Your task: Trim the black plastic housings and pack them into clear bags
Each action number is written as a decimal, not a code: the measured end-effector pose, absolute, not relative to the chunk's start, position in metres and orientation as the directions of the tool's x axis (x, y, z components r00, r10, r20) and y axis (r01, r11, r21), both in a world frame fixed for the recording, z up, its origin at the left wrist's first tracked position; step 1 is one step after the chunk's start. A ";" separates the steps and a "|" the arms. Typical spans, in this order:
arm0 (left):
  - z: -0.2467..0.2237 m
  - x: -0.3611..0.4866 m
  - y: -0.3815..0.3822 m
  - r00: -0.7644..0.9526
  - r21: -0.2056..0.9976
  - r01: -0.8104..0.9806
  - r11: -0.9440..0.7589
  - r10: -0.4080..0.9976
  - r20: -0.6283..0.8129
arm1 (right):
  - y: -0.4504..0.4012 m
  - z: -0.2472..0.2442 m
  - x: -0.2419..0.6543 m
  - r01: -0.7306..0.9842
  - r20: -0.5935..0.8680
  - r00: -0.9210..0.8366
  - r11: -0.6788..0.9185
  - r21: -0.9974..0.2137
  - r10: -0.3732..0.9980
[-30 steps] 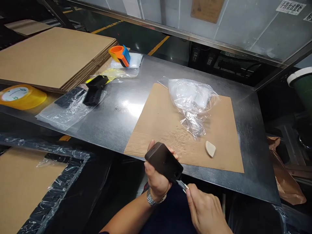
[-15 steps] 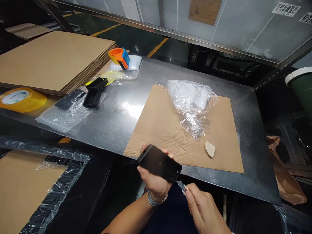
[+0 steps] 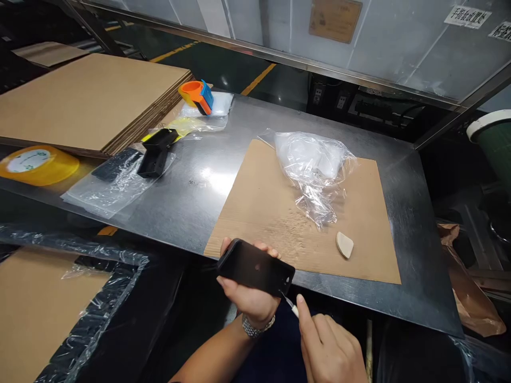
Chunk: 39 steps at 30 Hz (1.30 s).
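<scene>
My left hand (image 3: pixel 255 303) is wrapped round a black rectangular plastic case (image 3: pixel 255 266), which it holds tilted at the table's front edge. Between the fingers of my right hand (image 3: pixel 329 340) is a thin knife with a white handle (image 3: pixel 294 309). Its narrow blade meets the case's lower right corner, near a small cutout; whether it touches cannot be made out. The index finger lies along the handle. Beyond the hands lies a sheet of cardboard (image 3: pixel 243 213), scuffed in the middle. A pale wedge-shaped block (image 3: pixel 344 245) rests on it.
Clear plastic bags (image 3: pixel 311 159) lie on the cardboard. Left on the metal table (image 3: pixel 187 197) are black plastic parts (image 3: pixel 155 154) on a bag, a tape roll (image 3: pixel 38 165), an orange-and-blue tape dispenser (image 3: pixel 197 96) and stacked cardboard (image 3: pixel 99 101). A wrapped box (image 3: pixel 51 308) stands lower left.
The case has shifted slightly left and turned flatter toward me. My right hand has rolled over, its index finger now stretched along the knife, and the blade shows edge-on.
</scene>
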<state>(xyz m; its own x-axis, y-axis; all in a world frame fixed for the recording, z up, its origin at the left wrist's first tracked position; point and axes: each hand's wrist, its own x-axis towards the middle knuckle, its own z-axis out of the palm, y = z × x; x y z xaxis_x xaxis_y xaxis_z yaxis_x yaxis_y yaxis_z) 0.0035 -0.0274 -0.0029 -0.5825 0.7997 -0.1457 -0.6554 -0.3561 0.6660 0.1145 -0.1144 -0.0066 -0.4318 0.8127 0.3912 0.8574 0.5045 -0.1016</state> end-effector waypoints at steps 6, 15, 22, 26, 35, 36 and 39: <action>-0.003 0.004 -0.027 -0.614 0.697 -0.605 -0.386 0.783 -0.098 | -0.116 -0.001 0.116 0.870 0.339 -0.456 0.492 -0.026 0.823; -0.006 0.004 -0.029 -0.611 0.698 -0.592 -0.403 0.789 -0.062 | -0.117 -0.007 0.110 0.907 0.432 -0.351 0.417 -0.064 0.831; -0.008 0.004 -0.030 -0.576 0.723 -0.611 -0.321 0.808 -0.128 | -0.116 0.003 0.119 0.898 0.363 -0.398 0.439 -0.036 0.843; -0.009 0.003 -0.028 -0.486 0.747 -0.649 -0.143 0.833 -0.264 | -0.114 0.005 0.120 0.901 0.374 -0.378 0.429 -0.061 0.847; -0.008 -0.003 -0.025 -0.307 0.711 -0.691 0.126 0.840 -0.447 | -0.109 0.010 0.125 0.890 0.312 -0.444 0.454 0.042 0.840; -0.008 -0.003 -0.025 -0.286 0.696 -0.706 0.134 0.845 -0.453 | -0.108 0.010 0.127 0.889 0.294 -0.448 0.457 0.041 0.844; -0.006 -0.004 -0.025 -0.221 0.644 -0.746 0.168 0.850 -0.478 | -0.102 0.012 0.131 0.874 0.310 -0.419 0.471 -0.116 0.854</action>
<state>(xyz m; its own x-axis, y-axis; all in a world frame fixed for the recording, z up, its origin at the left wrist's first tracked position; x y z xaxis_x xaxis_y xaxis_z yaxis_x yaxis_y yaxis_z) -0.0041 -0.0249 -0.0062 -0.2214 0.8501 -0.4778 -0.7462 0.1677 0.6443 0.1313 -0.1022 0.0123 -0.4189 0.8536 0.3097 0.8745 0.4711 -0.1156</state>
